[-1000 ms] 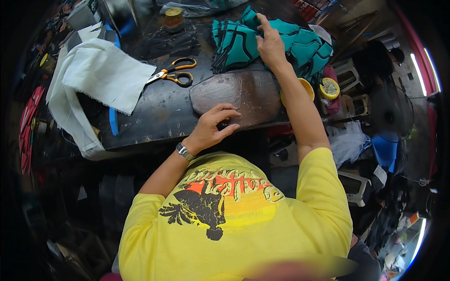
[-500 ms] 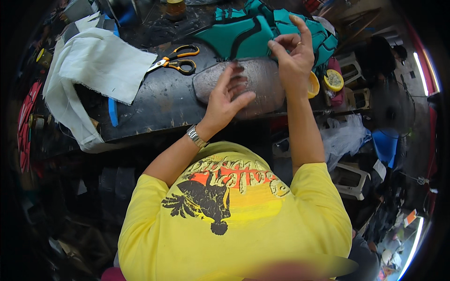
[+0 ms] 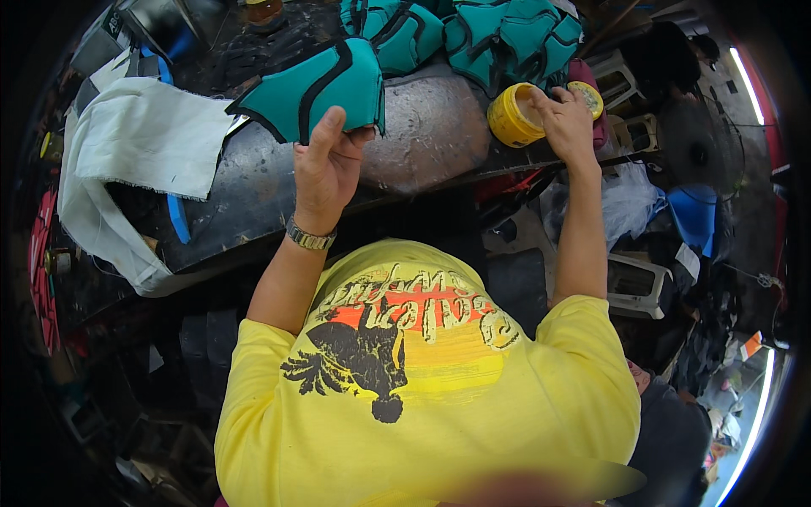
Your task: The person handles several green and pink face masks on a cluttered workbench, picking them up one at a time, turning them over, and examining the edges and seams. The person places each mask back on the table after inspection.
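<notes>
My left hand [image 3: 329,160] is closed on a teal panel with black trim [image 3: 325,89], holding it up over the dark table with the thumb across its front. At the mouth of an open yellow tub [image 3: 514,118], my right hand [image 3: 568,122] has its fingers bent together. Its fingertips are partly hidden, and whatever they may hold cannot be made out. Several similar teal panels [image 3: 507,42] lie heaped at the back. Between my hands a worn, brownish slab [image 3: 431,127] rests on the table. The held panel covers the scissors except for a bit of blade.
White cloth [image 3: 152,127] drapes over the left end of the black table [image 3: 253,182], with a blue strip [image 3: 176,218] beside it. A second yellow tub [image 3: 586,100] stands just beyond my right hand. Plastic stools [image 3: 634,287] and a blue bin [image 3: 693,218] are off to the right.
My left hand has taken hold of a teal panel and brought it left, over the scissors. My right hand has come down to the yellow tub. The view has shifted slightly.
</notes>
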Demonstrator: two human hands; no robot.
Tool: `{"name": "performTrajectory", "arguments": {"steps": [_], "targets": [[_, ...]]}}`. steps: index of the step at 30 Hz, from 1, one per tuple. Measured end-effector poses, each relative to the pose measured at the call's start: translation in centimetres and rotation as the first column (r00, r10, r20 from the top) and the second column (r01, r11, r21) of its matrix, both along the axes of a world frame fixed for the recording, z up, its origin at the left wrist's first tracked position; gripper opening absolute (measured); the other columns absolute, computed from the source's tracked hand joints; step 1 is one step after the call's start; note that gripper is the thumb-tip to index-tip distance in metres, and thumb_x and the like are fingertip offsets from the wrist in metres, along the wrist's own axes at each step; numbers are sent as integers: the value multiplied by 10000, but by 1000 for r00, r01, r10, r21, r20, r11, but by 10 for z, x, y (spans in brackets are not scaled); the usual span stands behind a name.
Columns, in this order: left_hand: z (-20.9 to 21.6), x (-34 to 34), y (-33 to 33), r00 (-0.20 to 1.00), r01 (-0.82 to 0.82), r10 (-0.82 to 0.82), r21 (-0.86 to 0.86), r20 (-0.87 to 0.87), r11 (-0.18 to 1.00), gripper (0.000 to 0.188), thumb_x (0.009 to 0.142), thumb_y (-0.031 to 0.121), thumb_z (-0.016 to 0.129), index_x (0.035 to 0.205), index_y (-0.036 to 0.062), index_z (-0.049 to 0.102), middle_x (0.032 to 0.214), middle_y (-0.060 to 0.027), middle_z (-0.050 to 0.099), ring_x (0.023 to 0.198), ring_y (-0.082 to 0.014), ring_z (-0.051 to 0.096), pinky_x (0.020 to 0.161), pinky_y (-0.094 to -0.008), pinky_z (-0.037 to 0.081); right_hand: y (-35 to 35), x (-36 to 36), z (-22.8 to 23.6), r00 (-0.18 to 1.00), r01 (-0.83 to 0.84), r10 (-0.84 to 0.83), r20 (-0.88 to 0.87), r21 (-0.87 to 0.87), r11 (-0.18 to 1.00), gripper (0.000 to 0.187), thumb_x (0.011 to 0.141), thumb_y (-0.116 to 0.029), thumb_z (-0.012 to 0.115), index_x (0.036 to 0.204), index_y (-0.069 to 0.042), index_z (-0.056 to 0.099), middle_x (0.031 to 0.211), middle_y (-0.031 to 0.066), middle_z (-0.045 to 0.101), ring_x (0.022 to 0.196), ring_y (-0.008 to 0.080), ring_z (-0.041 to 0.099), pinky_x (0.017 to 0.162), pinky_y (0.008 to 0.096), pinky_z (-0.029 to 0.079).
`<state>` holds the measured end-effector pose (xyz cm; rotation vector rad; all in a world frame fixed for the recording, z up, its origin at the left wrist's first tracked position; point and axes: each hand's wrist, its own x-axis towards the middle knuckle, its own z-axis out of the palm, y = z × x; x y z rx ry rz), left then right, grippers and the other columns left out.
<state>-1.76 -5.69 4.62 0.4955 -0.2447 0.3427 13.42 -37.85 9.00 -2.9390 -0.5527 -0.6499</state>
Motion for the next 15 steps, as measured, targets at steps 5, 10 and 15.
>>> {"name": "performTrajectory", "arguments": {"steps": [5, 10, 15], "targets": [[-7, 0, 3, 989, 45, -46, -6, -138, 999, 179, 964, 86, 635, 1141, 90, 659, 1056, -63, 726, 902, -179, 714, 749, -317, 615, -8, 7, 12, 986, -11, 52, -160, 246, 969, 494, 977, -525, 539, 974, -96, 783, 1173, 212, 650, 1190, 374, 537, 984, 460, 418], [-4, -2, -1, 973, 123, -118, 13, -197, 992, 169, 1007, 157, 581, 1124, 60, 656, 1056, -96, 732, 951, -205, 711, 812, -332, 591, 2, -31, 18, 972, -59, 11, 236, 196, 979, 384, 932, -421, 639, 946, -52, 746, 1159, 176, 634, 1084, 370, 583, 953, 452, 429], [4, 4, -20, 979, 117, -98, 94, -181, 989, 223, 1016, 181, 563, 1166, 34, 641, 1086, -123, 723, 992, -252, 705, 834, -387, 592, 29, -82, 30, 993, -59, 74, -91, 156, 986, 325, 907, -344, 687, 968, -29, 734, 1165, 178, 627, 1057, 338, 597, 961, 424, 427]]}}
